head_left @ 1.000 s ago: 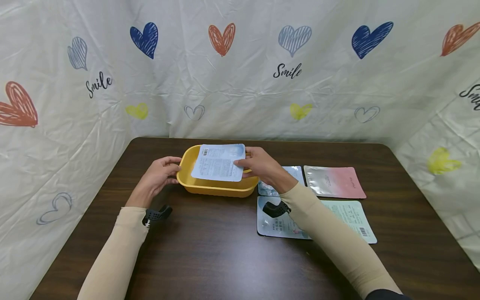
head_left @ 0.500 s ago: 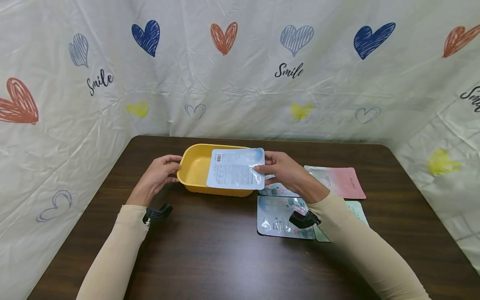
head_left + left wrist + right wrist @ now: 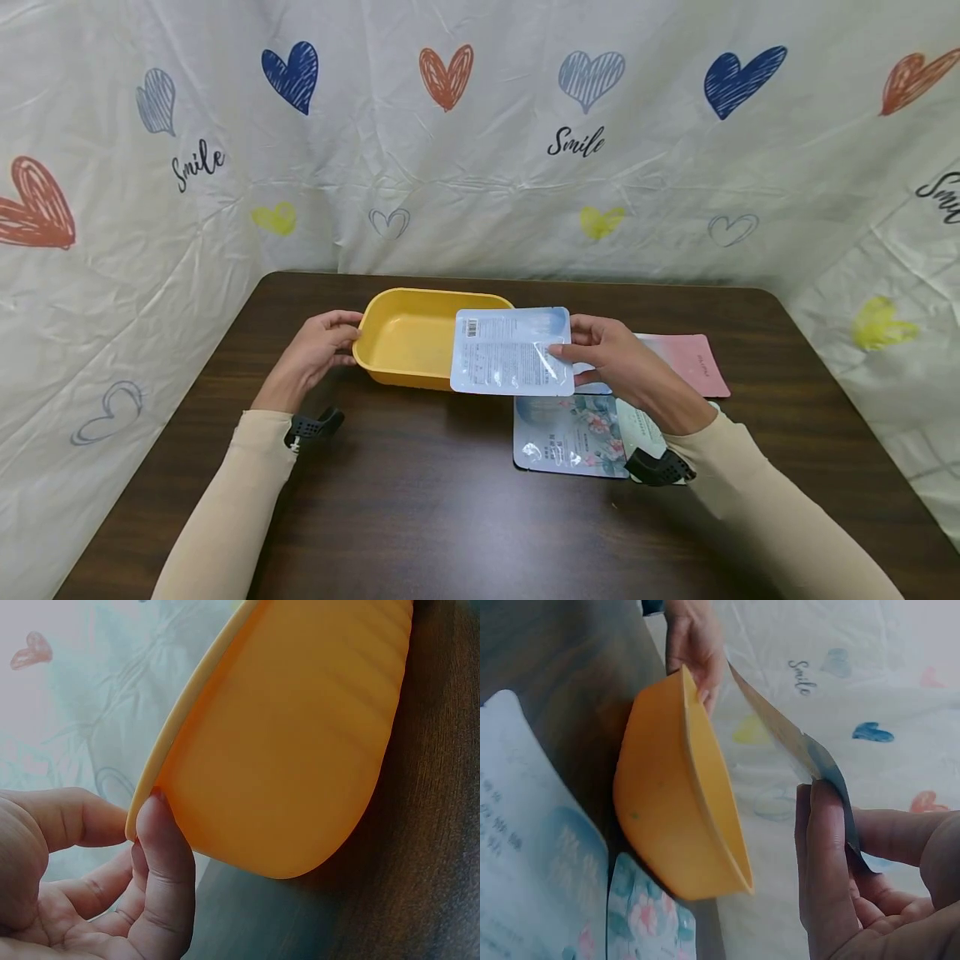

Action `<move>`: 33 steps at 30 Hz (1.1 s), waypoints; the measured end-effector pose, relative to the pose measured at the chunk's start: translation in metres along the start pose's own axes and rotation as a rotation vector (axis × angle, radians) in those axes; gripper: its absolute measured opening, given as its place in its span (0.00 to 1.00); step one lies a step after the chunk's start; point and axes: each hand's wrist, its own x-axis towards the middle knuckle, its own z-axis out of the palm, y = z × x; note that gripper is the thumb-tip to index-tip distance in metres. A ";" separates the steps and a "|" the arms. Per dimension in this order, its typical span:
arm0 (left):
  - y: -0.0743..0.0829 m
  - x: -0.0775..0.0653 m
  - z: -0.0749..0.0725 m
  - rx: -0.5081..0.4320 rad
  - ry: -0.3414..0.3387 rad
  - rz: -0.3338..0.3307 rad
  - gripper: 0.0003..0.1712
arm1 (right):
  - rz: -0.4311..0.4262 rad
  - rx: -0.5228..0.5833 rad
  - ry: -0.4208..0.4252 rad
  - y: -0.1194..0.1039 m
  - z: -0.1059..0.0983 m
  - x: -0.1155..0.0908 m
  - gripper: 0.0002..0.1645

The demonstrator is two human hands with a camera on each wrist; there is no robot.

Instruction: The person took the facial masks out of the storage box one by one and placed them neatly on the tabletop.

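In the head view my left hand point(image 3: 318, 343) is at the left end of a yellow plastic basin point(image 3: 408, 377). The left wrist view shows thumb and finger pinching its rim point(image 3: 174, 731). My right hand point(image 3: 618, 362) pinches the right edge of a pale blue face mask packet point(image 3: 510, 354), printed side up. That packet overlaps the basin's right end in the head view; from the right wrist, the packet point(image 3: 776, 724) is seen nearly edge-on, raised beside the basin point(image 3: 656, 787). No contents show in the visible part of the basin.
More packets lie on the dark wooden table point(image 3: 420, 517) to the right: a blue floral one point(image 3: 566, 437), a pink one point(image 3: 693, 362), a pale green one point(image 3: 641, 429) and another blue one point(image 3: 592, 388), mostly covered. A white heart-print cloth point(image 3: 487, 167) hangs behind.
My right hand has carried the pale blue packet from over the basin to the right and slightly nearer, uncovering the basin's inside. The left hand has stayed at the basin's left end.
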 end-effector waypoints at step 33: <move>-0.002 0.000 -0.001 0.015 -0.005 0.019 0.26 | 0.002 0.017 -0.086 0.049 -0.040 -0.085 0.30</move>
